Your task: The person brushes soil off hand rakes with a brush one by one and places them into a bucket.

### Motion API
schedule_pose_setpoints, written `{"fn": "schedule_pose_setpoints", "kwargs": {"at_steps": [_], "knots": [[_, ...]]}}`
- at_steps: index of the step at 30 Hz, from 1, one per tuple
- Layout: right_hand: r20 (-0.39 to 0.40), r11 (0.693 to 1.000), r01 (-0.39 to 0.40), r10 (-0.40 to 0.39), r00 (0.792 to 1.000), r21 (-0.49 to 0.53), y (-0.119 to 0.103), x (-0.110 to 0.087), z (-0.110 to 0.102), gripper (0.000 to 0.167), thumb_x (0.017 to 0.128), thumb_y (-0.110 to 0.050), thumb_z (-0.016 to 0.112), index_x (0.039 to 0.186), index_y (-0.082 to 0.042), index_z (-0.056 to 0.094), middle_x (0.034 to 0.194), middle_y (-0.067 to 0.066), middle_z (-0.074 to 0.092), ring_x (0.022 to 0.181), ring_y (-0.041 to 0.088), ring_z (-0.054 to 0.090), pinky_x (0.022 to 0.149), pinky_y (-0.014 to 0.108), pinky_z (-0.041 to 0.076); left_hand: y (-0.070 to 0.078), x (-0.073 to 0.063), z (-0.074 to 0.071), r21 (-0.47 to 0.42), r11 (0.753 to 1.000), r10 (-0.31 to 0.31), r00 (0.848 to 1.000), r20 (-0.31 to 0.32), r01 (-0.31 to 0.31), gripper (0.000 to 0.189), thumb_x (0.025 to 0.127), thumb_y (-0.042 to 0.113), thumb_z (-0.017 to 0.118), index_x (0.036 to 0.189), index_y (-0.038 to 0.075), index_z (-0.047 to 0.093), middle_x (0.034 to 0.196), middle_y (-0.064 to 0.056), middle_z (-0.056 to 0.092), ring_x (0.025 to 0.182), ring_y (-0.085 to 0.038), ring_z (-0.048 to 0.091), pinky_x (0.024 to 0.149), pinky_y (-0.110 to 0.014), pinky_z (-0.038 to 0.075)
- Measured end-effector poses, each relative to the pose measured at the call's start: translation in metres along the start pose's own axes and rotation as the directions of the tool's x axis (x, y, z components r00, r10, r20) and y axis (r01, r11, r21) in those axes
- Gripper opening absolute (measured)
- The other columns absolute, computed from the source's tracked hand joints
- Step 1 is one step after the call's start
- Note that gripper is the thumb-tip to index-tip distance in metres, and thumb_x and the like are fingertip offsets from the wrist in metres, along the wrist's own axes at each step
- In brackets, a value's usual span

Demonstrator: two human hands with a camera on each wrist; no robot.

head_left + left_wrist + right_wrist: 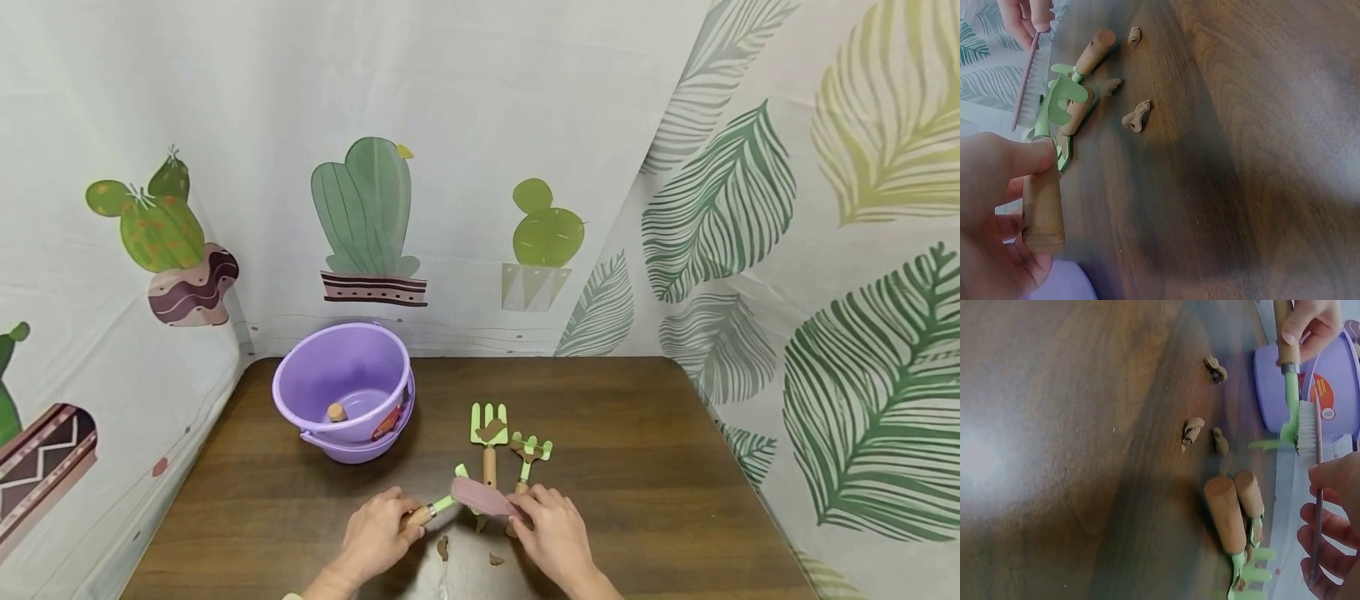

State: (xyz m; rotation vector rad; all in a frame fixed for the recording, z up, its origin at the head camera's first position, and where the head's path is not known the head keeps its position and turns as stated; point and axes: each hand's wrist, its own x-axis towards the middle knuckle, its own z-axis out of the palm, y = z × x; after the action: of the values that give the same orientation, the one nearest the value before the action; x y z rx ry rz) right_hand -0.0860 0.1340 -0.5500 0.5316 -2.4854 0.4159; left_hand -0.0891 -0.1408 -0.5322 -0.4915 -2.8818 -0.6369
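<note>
My left hand [377, 533] grips the wooden handle of a small green garden rake [1044, 209], its pronged head raised above the table. In my right hand [557, 531] is a pink brush [480, 497], pinched between thumb and fingers. Its white bristles [1307, 430] touch the rake's green metal near the head, as the right wrist view shows. Beyond the hands lie a green garden fork [490, 467] and a second green rake [531, 451], both with wooden handles. Brown clay-like lumps stick to their heads.
A purple bucket [341, 350] stands at the back left of the wooden table [622, 467], with a wooden handle end [337, 412] inside. Brown crumbs [443, 547] lie on the table between the hands. A patterned cloth [465, 83] hangs behind.
</note>
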Motion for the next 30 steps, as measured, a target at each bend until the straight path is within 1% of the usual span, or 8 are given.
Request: {"fn": "schedule_pose_setpoints", "kwargs": {"at_steps": [4, 8, 15, 21, 25, 30], "knots": [[0.031, 0.998, -0.058, 0.059, 0.998, -0.017, 0.008, -0.003, -0.003, 0.027, 0.062, -0.023, 0.08, 0.088, -0.025, 0.071, 0.072, -0.014, 0.052, 0.063, 0.005, 0.047, 0.054, 0.021, 0.035, -0.005, 0.0, -0.002, 0.013, 1.0, -0.024, 0.999, -0.022, 0.024, 0.024, 0.065, 0.027, 0.079, 0.088, 0.024, 0.071, 0.068, 0.013, 0.042, 0.055, -0.002, 0.038, 0.045, -0.021, 0.03], [0.052, 0.995, -0.091, 0.093, 0.994, -0.038, 0.018, -0.008, -0.004, 0.027, 0.062, -0.023, 0.08, 0.087, -0.024, 0.07, 0.072, -0.013, 0.054, 0.063, 0.006, 0.049, 0.055, 0.025, 0.039, -0.009, 0.0, -0.003, 0.032, 0.998, -0.051, 0.998, -0.036, 0.052, 0.025, 0.065, 0.029, 0.079, 0.088, 0.025, 0.071, 0.067, 0.014, 0.039, 0.055, -0.002, 0.037, 0.044, -0.021, 0.029], [0.044, 0.995, -0.095, 0.097, 0.994, -0.037, 0.022, -0.009, -0.005, 0.027, 0.062, -0.023, 0.081, 0.087, -0.024, 0.07, 0.072, -0.013, 0.054, 0.062, 0.006, 0.048, 0.055, 0.025, 0.04, -0.01, -0.001, -0.005, 0.039, 0.998, -0.058, 0.998, -0.032, 0.059, 0.025, 0.065, 0.029, 0.079, 0.088, 0.024, 0.071, 0.066, 0.014, 0.037, 0.055, -0.003, 0.037, 0.045, -0.021, 0.029], [0.054, 0.993, -0.115, 0.117, 0.992, -0.033, 0.02, -0.008, -0.005, 0.026, 0.063, -0.023, 0.08, 0.087, -0.024, 0.07, 0.071, -0.013, 0.053, 0.062, 0.005, 0.048, 0.055, 0.025, 0.039, -0.009, -0.001, -0.006, 0.022, 0.998, -0.054, 0.998, -0.03, 0.055, 0.023, 0.065, 0.028, 0.079, 0.087, 0.024, 0.071, 0.066, 0.013, 0.04, 0.054, -0.002, 0.036, 0.046, -0.021, 0.03], [0.063, 0.992, -0.122, 0.124, 0.99, -0.037, 0.02, -0.007, -0.007, 0.026, 0.063, -0.023, 0.08, 0.087, -0.024, 0.07, 0.071, -0.013, 0.053, 0.063, 0.006, 0.049, 0.055, 0.026, 0.04, -0.01, -0.001, -0.006, 0.028, 0.998, -0.054, 0.998, -0.029, 0.055, 0.024, 0.065, 0.028, 0.079, 0.088, 0.024, 0.071, 0.066, 0.012, 0.042, 0.053, -0.002, 0.037, 0.045, -0.02, 0.03], [0.038, 0.992, -0.12, 0.122, 0.992, -0.041, 0.022, -0.006, -0.008, 0.027, 0.062, -0.023, 0.081, 0.087, -0.024, 0.07, 0.072, -0.013, 0.054, 0.064, 0.007, 0.051, 0.056, 0.027, 0.041, -0.011, -0.001, -0.008, 0.023, 0.998, -0.058, 0.998, -0.026, 0.059, 0.026, 0.065, 0.029, 0.079, 0.088, 0.024, 0.071, 0.066, 0.012, 0.042, 0.052, -0.002, 0.038, 0.044, -0.02, 0.03]]}}
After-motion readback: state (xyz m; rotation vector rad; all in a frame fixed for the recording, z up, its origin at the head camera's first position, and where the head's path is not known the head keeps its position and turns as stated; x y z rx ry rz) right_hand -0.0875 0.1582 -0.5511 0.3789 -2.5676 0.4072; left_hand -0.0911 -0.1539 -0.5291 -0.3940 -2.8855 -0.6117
